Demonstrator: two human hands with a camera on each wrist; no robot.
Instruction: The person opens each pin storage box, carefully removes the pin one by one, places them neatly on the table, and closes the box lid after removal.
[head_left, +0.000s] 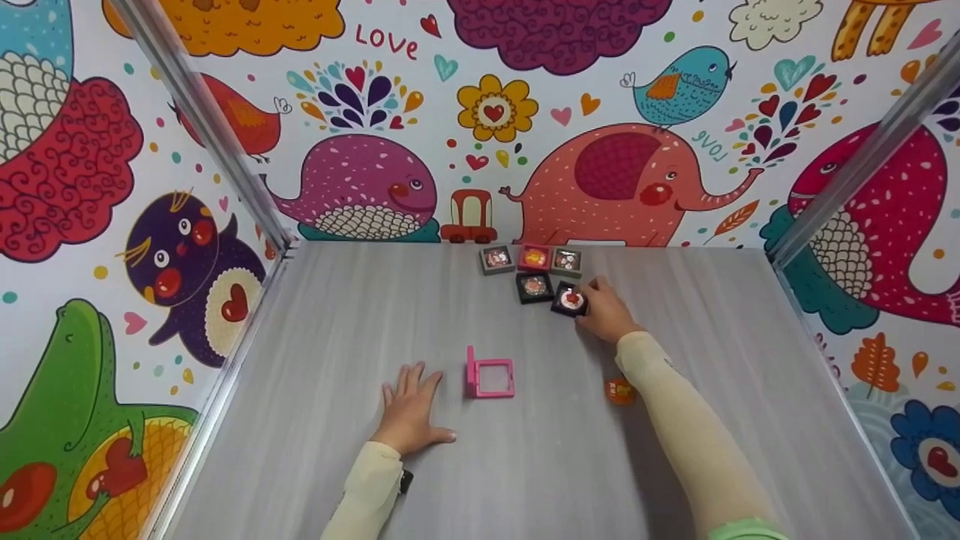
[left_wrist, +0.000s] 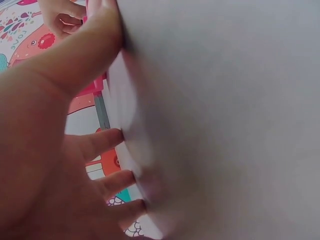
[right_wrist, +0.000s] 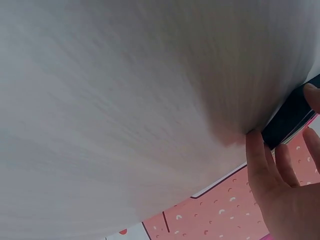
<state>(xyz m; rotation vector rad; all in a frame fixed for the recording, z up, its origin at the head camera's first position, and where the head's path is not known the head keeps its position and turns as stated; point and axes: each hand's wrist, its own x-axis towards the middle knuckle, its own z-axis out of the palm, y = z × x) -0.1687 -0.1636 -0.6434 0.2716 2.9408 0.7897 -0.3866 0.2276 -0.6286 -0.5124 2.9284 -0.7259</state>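
My right hand (head_left: 606, 311) grips a small black box (head_left: 569, 299) that has a round red-and-white picture inside its frame. In the right wrist view, fingers and thumb lie about the dark side of this black box (right_wrist: 292, 117). My left hand (head_left: 407, 412) rests on the table with its fingers spread and nothing in it. To its right stands a pink box (head_left: 512, 379) with its lid swung upright on the left side. An orange round badge (head_left: 619, 391) lies by my right forearm, partly covered by the sleeve.
Touching or close to the gripped box are another black box (head_left: 534, 287), a pink box with an orange badge (head_left: 535, 258) and two grey boxes, one at left (head_left: 496, 259) and one at right (head_left: 567, 261). Patterned walls enclose the grey table (head_left: 337, 315) at the back and sides.
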